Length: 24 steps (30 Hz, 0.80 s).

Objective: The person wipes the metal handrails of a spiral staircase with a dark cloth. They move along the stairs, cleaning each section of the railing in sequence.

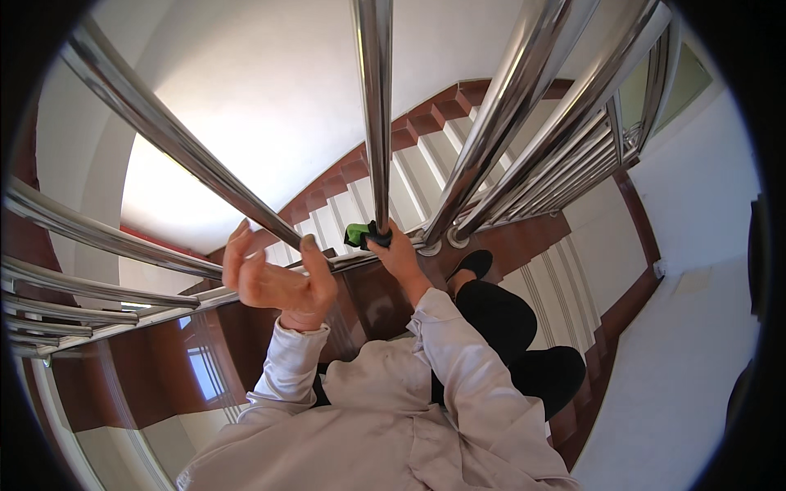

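My right hand [399, 255] grips a green and black cloth [356, 234], which is wrapped around the lower part of a shiny metal baluster [376, 123]. The green portion bulges out on the left side of the post. To the left, my left hand [279, 282] is raised with its fingers bent and apart, holding nothing. Its thumb overlaps the foot of another metal baluster [202, 166]; whether they touch, I cannot tell. Both posts rise from a pale base rail [356, 262] along the stair edge.
Thicker metal posts [491, 135] stand to the right, with a railing [565, 166] beyond. Steps [552, 288] run down the right side, and brown and white steps [159, 368] lie at lower left. Behind the balusters is another flight [405, 172]. My black shoe [479, 264] rests near the posts.
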Tool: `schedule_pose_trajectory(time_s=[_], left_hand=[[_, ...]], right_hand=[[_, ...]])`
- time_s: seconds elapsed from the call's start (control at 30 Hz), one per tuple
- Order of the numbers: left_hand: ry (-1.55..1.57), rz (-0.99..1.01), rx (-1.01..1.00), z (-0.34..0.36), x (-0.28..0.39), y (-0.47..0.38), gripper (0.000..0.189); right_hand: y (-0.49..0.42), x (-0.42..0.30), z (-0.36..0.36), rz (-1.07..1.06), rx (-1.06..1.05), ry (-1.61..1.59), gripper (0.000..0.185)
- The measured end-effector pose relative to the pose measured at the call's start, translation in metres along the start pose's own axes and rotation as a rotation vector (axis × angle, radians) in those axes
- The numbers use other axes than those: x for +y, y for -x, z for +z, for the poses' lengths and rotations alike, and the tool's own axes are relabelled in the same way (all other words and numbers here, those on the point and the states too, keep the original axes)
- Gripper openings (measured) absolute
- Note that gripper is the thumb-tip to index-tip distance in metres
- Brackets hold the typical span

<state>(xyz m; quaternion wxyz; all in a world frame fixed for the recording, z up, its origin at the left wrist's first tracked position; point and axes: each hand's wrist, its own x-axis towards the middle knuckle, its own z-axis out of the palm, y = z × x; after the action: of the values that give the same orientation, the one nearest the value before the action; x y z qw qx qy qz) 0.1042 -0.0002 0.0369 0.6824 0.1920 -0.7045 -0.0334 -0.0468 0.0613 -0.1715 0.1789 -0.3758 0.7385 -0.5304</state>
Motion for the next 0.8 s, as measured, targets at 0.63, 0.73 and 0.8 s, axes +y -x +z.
schedule_pose_trajectory(time_s=[0.63, 0.73, 0.8], left_hand=[[0.305, -0.293, -0.425, 0.043, 0.016, 0.077, 0.035], [0.281, -0.476, -0.433, 0.041, -0.003, 0.093, 0.033], [0.285, -0.713, -0.475, 0.035, -0.021, 0.119, 0.033]], right_hand=[[0.023, 0.053, 0.02, 0.337, 0.045, -0.427, 0.04], [0.021, 0.051, 0.013, 0.417, 0.072, -0.517, 0.037], [0.022, 0.028, 0.01, 0.527, 0.104, -0.565, 0.031]])
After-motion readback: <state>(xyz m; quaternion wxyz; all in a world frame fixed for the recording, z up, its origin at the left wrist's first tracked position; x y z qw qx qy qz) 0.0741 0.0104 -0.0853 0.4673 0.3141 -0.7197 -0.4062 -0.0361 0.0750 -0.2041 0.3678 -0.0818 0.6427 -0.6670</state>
